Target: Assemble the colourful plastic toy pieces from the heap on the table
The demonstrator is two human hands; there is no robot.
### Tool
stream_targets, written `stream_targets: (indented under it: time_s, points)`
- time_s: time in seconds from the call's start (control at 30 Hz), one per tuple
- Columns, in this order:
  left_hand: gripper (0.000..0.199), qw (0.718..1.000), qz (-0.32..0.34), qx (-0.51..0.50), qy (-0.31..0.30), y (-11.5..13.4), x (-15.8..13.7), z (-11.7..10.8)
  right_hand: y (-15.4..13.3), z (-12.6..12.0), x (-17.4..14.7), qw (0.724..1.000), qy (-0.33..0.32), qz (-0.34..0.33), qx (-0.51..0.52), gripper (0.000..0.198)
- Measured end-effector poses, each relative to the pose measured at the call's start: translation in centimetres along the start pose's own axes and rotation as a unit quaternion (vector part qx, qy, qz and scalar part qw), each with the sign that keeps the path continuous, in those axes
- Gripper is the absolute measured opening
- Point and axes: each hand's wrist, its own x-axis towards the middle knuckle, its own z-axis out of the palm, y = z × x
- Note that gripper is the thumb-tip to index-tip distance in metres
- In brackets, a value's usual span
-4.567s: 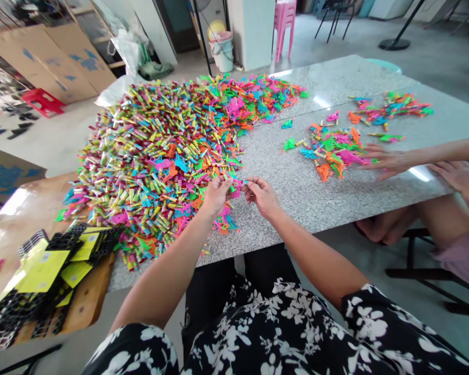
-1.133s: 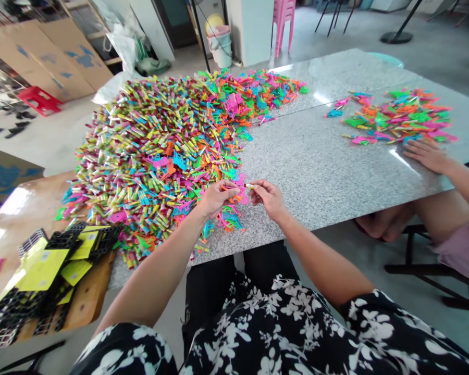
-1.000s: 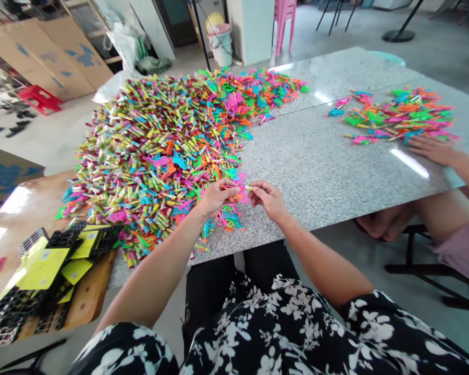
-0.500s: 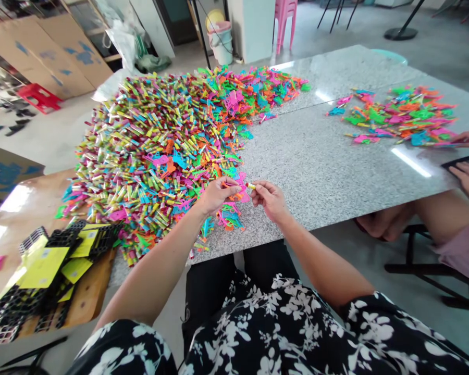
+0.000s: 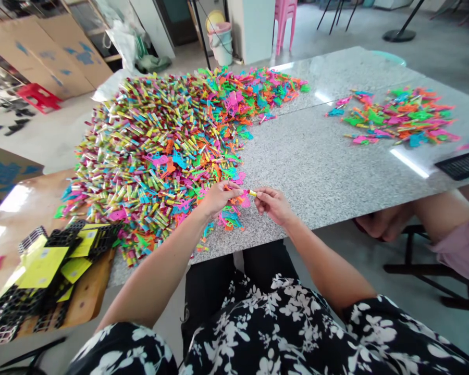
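Note:
My left hand (image 5: 220,199) is closed on a pink plastic toy gun (image 5: 245,199), partly hidden by the fingers. Between thumb and fingertips, my right hand (image 5: 274,205) pinches a small yellow tube (image 5: 252,192) with a dark red end. That red end points left and meets or nearly meets the toy gun; which of the two I cannot tell. Both hands are just above the grey speckled table (image 5: 297,172), at the right edge of a large heap of yellow-and-red tubes (image 5: 152,120). Colourful toy guns (image 5: 230,216) lie under and around my left hand.
A smaller pile of bright toy guns (image 5: 406,117) lies on the right of the table. Beyond it is a black mesh piece (image 5: 461,164), near a seated person's legs (image 5: 422,213). Black nets with yellow cards (image 5: 42,268) rest on a wooden table at left.
The yellow tube and the pink toy gun have come closer together, slightly lower and to the right. The other person's hands have left the view at right, and the black mesh piece shows more.

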Motion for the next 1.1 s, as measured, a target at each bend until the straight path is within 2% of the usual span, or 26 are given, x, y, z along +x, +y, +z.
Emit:
stream_targets:
  time_s: [0.17,0.23,0.3,0.33,0.4,0.47,0.5,0.57,0.63,0.67,0.73,0.8,0.87,0.93,1.03,1.1]
  points:
    - [0.036,1.0,-0.019,-0.009,0.011,-1.0,0.3,0.7,0.0,-0.8,-0.4,0.994,-0.033,-0.015,-0.103,0.041]
    - [0.033,0.999,-0.026,0.026,0.001,-1.3,0.5,0.8,-0.1,-1.6,-0.3,0.991,-0.042,0.004,-0.127,0.039]
    - [0.028,0.993,0.012,0.118,0.004,-1.4,0.6,0.1,-0.5,-3.1,0.2,0.992,-0.006,0.03,-0.121,0.035]
    - [0.026,0.983,0.052,0.177,0.01,-1.3,0.5,-0.5,-0.8,-4.1,0.5,0.993,0.041,0.031,-0.108,0.033]
    - [0.03,0.943,0.149,0.297,-0.006,-1.2,0.2,-2.2,-1.5,-6.0,1.3,0.981,0.181,0.001,-0.064,0.028]
    - [0.045,0.884,0.207,0.409,-0.093,-1.4,-0.3,-4.2,-1.8,-7.4,1.8,0.952,0.304,-0.043,-0.021,0.026]
    - [0.054,0.849,0.213,0.462,-0.141,-1.6,-0.7,-5.0,-1.8,-7.6,1.9,0.941,0.334,-0.053,-0.014,0.025]
    - [0.072,0.775,0.208,0.56,-0.206,-2.2,-1.2,-6.1,-1.3,-6.8,1.7,0.947,0.315,-0.039,-0.04,0.025]
    - [0.082,0.713,0.212,0.629,-0.228,-2.9,-1.4,-6.4,-0.4,-5.0,1.2,0.966,0.241,-0.008,-0.095,0.025]
    - [0.083,0.691,0.221,0.648,-0.232,-3.1,-1.3,-6.4,0.1,-3.9,1.0,0.971,0.204,0.002,-0.121,0.025]
    - [0.074,0.671,0.242,0.661,-0.231,-3.3,-0.8,-6.0,1.2,-1.9,0.7,0.976,0.15,0.009,-0.157,0.022]
    - [0.053,0.682,0.247,0.653,-0.218,-3.2,-0.1,-5.7,2.0,-0.4,0.7,0.976,0.122,0.014,-0.182,0.016]
    - [0.034,0.721,0.236,0.624,-0.188,-2.8,0.6,-5.8,2.6,0.4,1.0,0.974,0.097,0.028,-0.202,0.01]
    - [0.024,0.787,0.223,0.56,-0.133,-2.4,1.1,-6.4,3.0,0.7,1.3,0.973,0.074,0.035,-0.214,0.006]
    - [0.024,0.899,0.194,0.394,-0.001,-1.8,1.5,-8.0,3.3,0.9,1.8,0.972,0.053,0.021,-0.229,0.003]
    - [0.024,0.949,0.152,0.265,0.083,-1.5,1.5,-9.2,3.3,1.3,2.2,0.963,0.048,-0.004,-0.265,0.005]
